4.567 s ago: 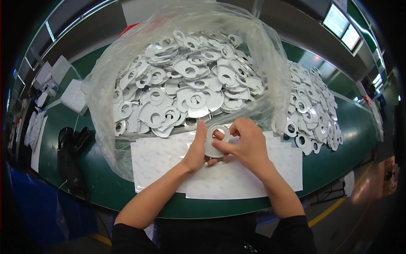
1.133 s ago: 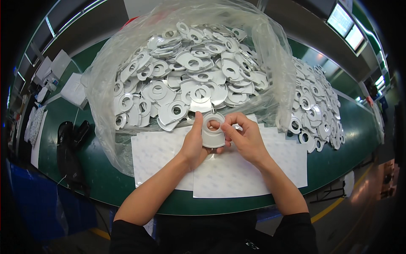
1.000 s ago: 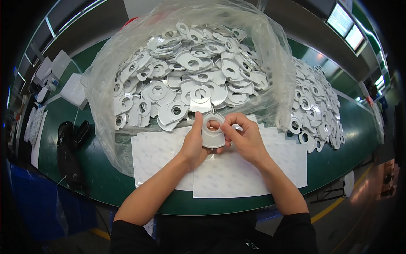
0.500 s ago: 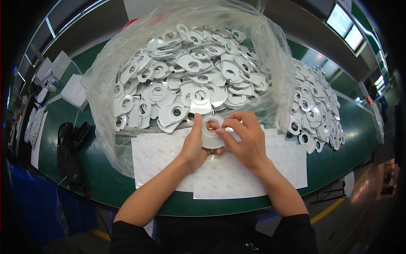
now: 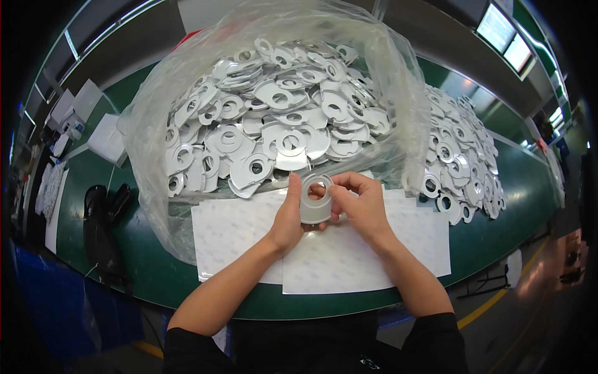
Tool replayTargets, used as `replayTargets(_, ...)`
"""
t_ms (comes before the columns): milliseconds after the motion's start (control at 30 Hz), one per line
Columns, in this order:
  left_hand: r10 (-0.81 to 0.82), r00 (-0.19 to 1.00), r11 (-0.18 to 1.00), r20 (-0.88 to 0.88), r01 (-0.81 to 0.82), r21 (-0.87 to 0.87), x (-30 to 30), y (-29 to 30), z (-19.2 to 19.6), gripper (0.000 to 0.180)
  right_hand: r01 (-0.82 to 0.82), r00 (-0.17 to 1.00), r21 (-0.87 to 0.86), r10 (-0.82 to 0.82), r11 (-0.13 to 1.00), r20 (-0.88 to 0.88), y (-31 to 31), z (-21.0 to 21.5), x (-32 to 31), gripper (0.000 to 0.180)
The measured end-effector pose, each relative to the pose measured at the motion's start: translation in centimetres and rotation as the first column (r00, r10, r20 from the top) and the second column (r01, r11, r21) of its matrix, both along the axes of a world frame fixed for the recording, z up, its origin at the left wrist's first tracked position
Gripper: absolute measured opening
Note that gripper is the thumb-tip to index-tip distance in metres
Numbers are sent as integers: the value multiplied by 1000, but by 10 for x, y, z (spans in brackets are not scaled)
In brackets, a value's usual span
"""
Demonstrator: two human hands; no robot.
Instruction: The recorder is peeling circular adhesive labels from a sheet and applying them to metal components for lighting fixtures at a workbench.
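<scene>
Between my two hands is a light grey, flat part with a round hole, its face tilted up toward me. My left hand is closed on its left side, the thumb along the edge and fingers reaching underneath. My right hand pinches its right rim between thumb and fingers. White sheets lie on the table below both hands. Just beyond the part, a large clear plastic bag stands open, holding a heap of similar grey parts.
To the right of the bag, a second pile of ring-holed parts lies on the green table. A black heat-gun-like tool with a cord sits at the left. A white stack stands farther back.
The part has tilted and shifted slightly right in my hands. My right fingers have moved from over the hole to pinch the right rim. My left hand keeps its hold.
</scene>
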State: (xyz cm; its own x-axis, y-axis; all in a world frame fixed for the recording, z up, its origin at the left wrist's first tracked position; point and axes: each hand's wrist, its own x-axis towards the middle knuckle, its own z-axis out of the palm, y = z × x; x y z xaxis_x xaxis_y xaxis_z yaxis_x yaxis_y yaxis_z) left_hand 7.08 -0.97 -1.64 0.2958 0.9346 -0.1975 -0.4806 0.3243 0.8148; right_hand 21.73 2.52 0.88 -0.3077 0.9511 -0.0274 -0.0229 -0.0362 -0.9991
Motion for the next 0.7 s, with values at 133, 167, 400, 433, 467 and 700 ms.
replayTargets(133, -34, 997, 999, -74, 37, 39, 2, -1, 0, 72, 30, 1000, -70, -30, 997, -6, 0, 0, 0, 16)
replayTargets(167, -52, 993, 998, -109, 57, 35, 2, -1, 0, 73, 35, 999, -75, -36, 997, -8, -1, 0, -1, 17)
replayTargets(400, -111, 977, 990, -185, 124, 66, 2, -2, 2, 79, 130, 975, -38, -121, 991, 187, -11, 10, -7, 35)
replayTargets(433, -118, 975, 990, -188, 131, 58, 2, -2, 1, 81, 131, 975, -37, -122, 991, 187, -11, 9, -7, 35)
replayTargets(467, -125, 973, 989, -192, 137, 50, 2, -2, 1, 82, 155, 913, 122, -189, 980, 362, -10, 5, -6, 38)
replayTargets(700, -18, 994, 996, -111, 9, -87, 0, 1, 5, 75, -28, 675, 511, -361, 859, 644, -18, 22, -7, 43)
